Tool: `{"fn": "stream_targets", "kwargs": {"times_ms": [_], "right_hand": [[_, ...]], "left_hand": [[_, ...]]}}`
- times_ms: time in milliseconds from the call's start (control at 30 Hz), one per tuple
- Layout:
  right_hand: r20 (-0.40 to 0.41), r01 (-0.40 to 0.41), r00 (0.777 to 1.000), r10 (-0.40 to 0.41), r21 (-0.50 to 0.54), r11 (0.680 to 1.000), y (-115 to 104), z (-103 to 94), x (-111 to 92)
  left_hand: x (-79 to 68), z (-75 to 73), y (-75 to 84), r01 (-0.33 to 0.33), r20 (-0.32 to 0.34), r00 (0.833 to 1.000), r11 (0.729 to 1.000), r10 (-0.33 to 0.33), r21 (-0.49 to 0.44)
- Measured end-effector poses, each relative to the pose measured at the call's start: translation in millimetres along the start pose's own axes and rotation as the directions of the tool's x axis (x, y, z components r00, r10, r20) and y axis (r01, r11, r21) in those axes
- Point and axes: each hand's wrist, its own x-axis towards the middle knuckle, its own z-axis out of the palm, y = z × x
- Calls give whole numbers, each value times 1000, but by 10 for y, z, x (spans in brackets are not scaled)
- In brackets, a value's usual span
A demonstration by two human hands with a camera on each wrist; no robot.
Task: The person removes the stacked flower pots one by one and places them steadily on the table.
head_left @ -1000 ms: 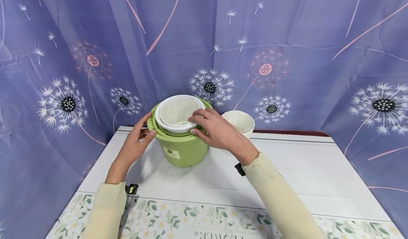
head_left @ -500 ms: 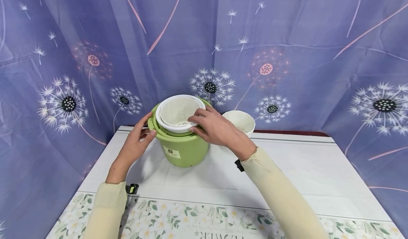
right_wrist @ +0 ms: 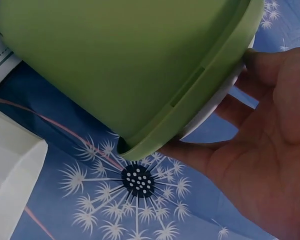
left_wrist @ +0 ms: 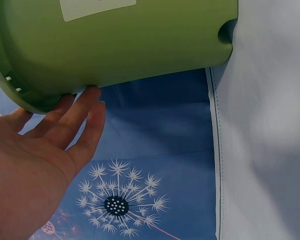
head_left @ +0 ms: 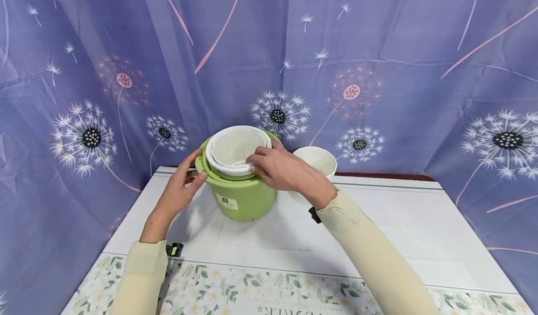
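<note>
A large green flower pot [head_left: 252,199] stands at the back of the table, with a pale label on its front. Nested in its mouth is a white flower pot [head_left: 216,164], its perforated bottom partly visible. My left hand [head_left: 178,191] steadies the green pot at its left; the left wrist view shows nearly straight fingers [left_wrist: 80,112] touching its side below the rim. My right hand [head_left: 286,170] pinches the white pot's near right rim, fingers inside and thumb outside. In the right wrist view, the green rim hides most of the white pot [right_wrist: 212,110].
Another white pot [head_left: 321,160] with an angular rim stands right of the green pot, partly behind my right wrist. A purple dandelion curtain [head_left: 399,114] hangs close behind and at both sides. White and floral cloth [head_left: 378,226] covers the table.
My right fingers and thumb have drawn in slightly on the white pot's rim. The left hand and the pots stay about where they were.
</note>
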Motion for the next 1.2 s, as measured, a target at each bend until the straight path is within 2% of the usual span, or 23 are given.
{"fn": "stream_targets", "kwargs": {"times_ms": [367, 767, 967, 1200], "right_hand": [[6, -36, 999, 36, -31, 999, -14, -15, 33], [-76, -33, 997, 33, 8, 999, 5, 52, 25], [-142, -17, 990, 15, -16, 1000, -1, 93, 14], [-157, -15, 988, 9, -37, 999, -10, 91, 5]], "left_hand": [[4, 7, 0, -7, -1, 1000, 1000, 7, -9], [-3, 2, -8, -13, -9, 1000, 1000, 13, -17], [-1, 0, -6, -14, -7, 1000, 1000, 14, -15], [5, 10, -4, -16, -8, 1000, 1000, 16, -19]]}}
